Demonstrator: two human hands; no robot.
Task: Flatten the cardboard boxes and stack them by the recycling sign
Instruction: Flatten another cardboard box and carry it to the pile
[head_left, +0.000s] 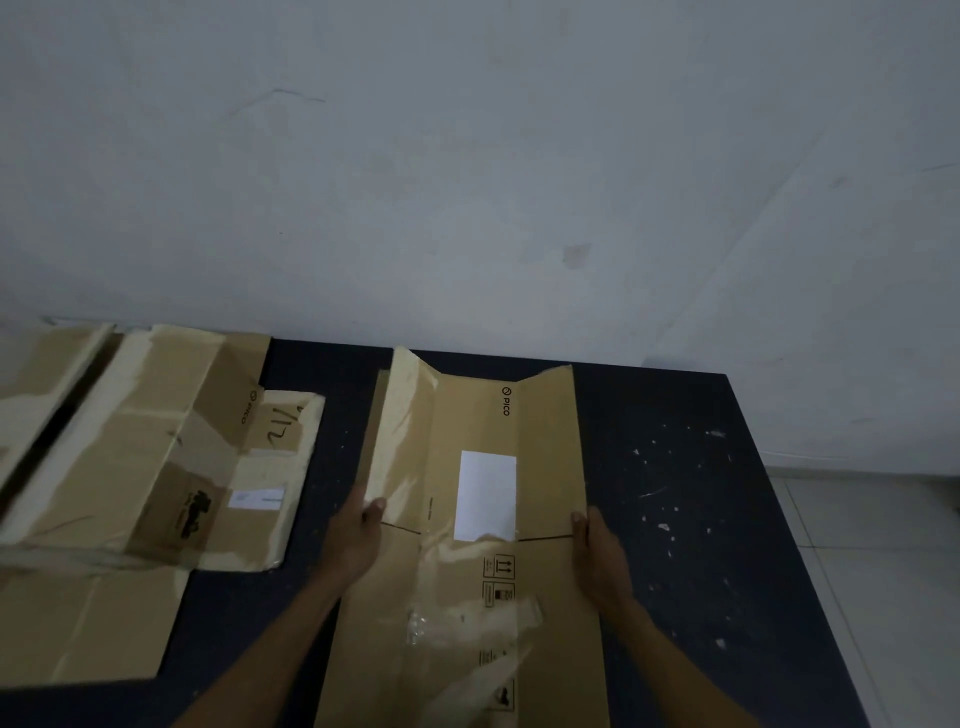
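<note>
Spanning the lower frame: dark table, white-flecked, against a pale wall. Stack of flattened boxes, table's left side. Flattened PICO box, centre, white label on top. Left hand grips its left edge; right hand grips its right edge.

Storeroom-like: bare wall, paint-flecked dark table.

The flattened brown box lies lengthwise in front of me on the dark table, its far flaps bent slightly up, a white label at its middle. More flattened boxes lie overlapping at the left.
</note>
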